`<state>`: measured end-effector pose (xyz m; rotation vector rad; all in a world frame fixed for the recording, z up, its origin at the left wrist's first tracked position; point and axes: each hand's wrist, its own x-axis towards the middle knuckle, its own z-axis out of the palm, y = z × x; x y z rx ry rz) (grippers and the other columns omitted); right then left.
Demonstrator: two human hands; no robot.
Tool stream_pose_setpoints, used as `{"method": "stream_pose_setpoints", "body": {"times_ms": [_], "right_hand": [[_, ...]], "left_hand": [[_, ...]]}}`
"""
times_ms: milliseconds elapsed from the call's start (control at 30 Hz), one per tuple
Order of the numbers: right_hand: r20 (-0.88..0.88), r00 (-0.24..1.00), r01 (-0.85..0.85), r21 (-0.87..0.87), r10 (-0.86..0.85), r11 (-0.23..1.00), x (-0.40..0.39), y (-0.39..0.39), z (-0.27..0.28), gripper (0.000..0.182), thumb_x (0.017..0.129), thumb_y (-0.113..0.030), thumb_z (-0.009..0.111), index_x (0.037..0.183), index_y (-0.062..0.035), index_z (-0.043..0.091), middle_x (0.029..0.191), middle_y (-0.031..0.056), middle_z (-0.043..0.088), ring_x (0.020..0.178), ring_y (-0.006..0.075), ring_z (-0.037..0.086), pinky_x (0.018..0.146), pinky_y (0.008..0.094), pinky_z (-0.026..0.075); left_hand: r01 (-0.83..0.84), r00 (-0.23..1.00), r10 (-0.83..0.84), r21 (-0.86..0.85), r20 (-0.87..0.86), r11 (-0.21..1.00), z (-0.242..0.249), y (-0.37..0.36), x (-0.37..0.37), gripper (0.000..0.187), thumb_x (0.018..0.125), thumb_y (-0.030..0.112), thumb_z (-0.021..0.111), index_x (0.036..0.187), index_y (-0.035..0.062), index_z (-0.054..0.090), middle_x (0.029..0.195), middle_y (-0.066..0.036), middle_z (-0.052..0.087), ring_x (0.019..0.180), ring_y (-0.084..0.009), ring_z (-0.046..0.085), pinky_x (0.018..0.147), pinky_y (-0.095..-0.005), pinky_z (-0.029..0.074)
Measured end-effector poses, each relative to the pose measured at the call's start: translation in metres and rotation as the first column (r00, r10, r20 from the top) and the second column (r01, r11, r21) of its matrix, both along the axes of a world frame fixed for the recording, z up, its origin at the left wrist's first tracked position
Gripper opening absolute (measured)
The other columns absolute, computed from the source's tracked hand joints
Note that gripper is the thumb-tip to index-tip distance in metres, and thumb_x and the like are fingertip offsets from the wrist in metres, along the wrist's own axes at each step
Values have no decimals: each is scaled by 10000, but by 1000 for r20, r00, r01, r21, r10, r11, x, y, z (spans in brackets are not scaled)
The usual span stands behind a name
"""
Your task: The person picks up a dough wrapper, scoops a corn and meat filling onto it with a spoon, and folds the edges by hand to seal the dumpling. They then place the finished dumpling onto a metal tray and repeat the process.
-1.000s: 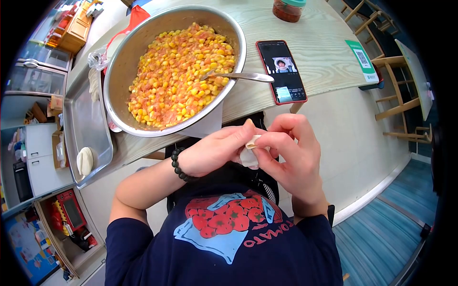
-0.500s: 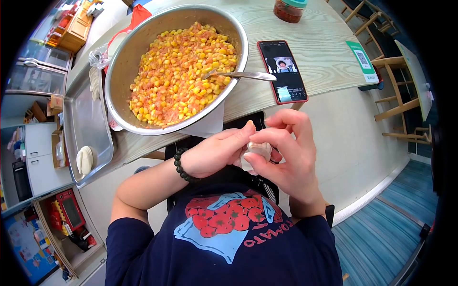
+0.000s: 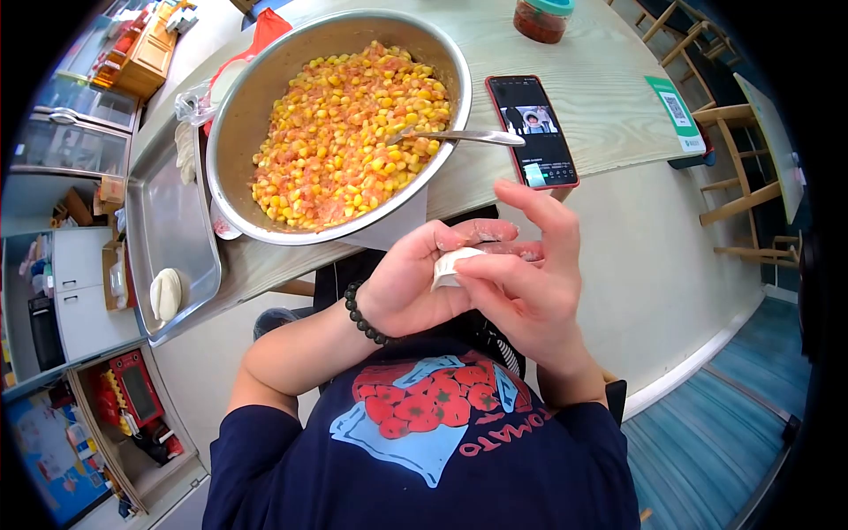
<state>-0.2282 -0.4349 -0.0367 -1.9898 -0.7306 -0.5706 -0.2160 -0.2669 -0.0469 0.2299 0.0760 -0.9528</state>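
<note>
A white dough dumpling point(image 3: 450, 268) is pinched between the thumb and fingers of my right hand point(image 3: 541, 274). My left hand point(image 3: 408, 281) lies palm up beneath and beside it, fingers stretched out and dusted with flour, with a dark beaded bracelet on the wrist. The dumpling's far side is hidden by my right fingers. Beyond my hands stands a large steel bowl point(image 3: 223, 177) of corn kernels mixed with pink minced filling point(image 3: 353, 132). A metal spoon point(image 3: 473, 137) leans in it, handle over the rim.
Left of the bowl, a steel tray point(image 3: 172, 230) carries a finished dumpling point(image 3: 165, 294) at its near end and more at the far end. A phone point(image 3: 534, 132) lies right of the bowl. A lidded jar point(image 3: 542, 22) and QR-code stand point(image 3: 676, 115) are on the table; wooden chairs point(image 3: 742, 168) stand right.
My left hand has opened out flatter, its thumb lifted from the dough. My right hand has turned, still pinching the dumpling. The whole view has shifted slightly.
</note>
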Motion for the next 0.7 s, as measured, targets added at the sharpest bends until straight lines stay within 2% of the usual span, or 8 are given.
{"method": "stream_pose_setpoints", "body": {"times_ms": [67, 167, 300, 367, 433, 500, 600, 700], "right_hand": [[72, 997, -15, -95, 22, 995, 2, 1, 3, 354, 608, -97, 777, 941, -100, 659, 1325, 189, 430, 1173, 329, 436, 924, 408, 372], [-84, 990, 115, 6, -114, 993, -6, 7, 13, 313, 625, -86, 768, 919, -96, 661, 1306, 190, 450, 1165, 339, 448, 937, 420, 368], [-9, 989, 146, -7, -146, 989, -6, 3, 0, 284, 631, -89, 767, 893, -92, 658, 1305, 194, 453, 1155, 345, 455, 938, 418, 367], [16, 989, 149, -4, -149, 989, -6, 3, -2, 269, 632, -83, 765, 879, -92, 657, 1301, 193, 459, 1151, 345, 458, 937, 418, 367], [44, 988, 145, -3, -145, 989, -7, 4, 0, 254, 634, -77, 762, 865, -92, 657, 1296, 192, 466, 1147, 345, 461, 935, 417, 367], [-51, 987, 153, -31, -154, 988, -10, 4, 10, 220, 674, -45, 738, 866, -102, 649, 1329, 207, 436, 1194, 328, 436, 965, 398, 367], [20, 996, 85, -52, -84, 995, -7, 2, 7, 219, 655, -35, 738, 840, -102, 641, 1328, 202, 439, 1197, 333, 434, 967, 403, 364], [35, 998, 63, -118, -59, 991, -6, 2, 9, 236, 632, -32, 743, 828, -107, 634, 1329, 195, 439, 1202, 337, 429, 966, 409, 365]], "left_hand": [[-15, 999, 14, -10, -37, 1000, -2, 1, -1, 403, 939, 258, 347, 1226, 11, 485, 1341, -222, 428, 1232, -315, 447, 1046, -437, 349], [-75, 996, 75, 10, -50, 997, 4, -1, -3, 409, 981, 327, 337, 1195, 24, 508, 1339, -212, 431, 1285, -318, 388, 1068, -446, 327], [-173, 985, 173, 13, 13, 985, 1, -2, -4, 330, 979, 311, 400, 1127, 44, 527, 1348, -193, 426, 1318, -341, 337, 1076, -446, 325], [-141, 986, 123, 178, 110, 974, 6, -3, -5, 385, 986, 322, 403, 1221, 27, 483, 1301, -135, 475, 1193, -213, 480, 1005, -356, 400], [-141, 983, 112, 211, 144, 967, 15, -4, -6, 414, 988, 337, 395, 1245, 22, 467, 1297, -128, 477, 1188, -203, 483, 993, -346, 405], [-150, 978, 108, 243, 178, 959, 16, -3, -5, 443, 990, 353, 387, 1270, 16, 451, 1294, -122, 479, 1182, -192, 486, 981, -335, 409], [-80, 974, 46, 145, 222, 986, 14, -1, -3, 529, 996, 416, 330, 1288, -10, 443, 1278, -116, 492, 1165, -182, 496, 970, -324, 412], [-59, 979, 9, 238, 203, 969, 19, 0, -1, 621, 992, 482, 258, 1269, -34, 466, 1255, -111, 511, 1149, -173, 506, 962, -320, 418]]}}
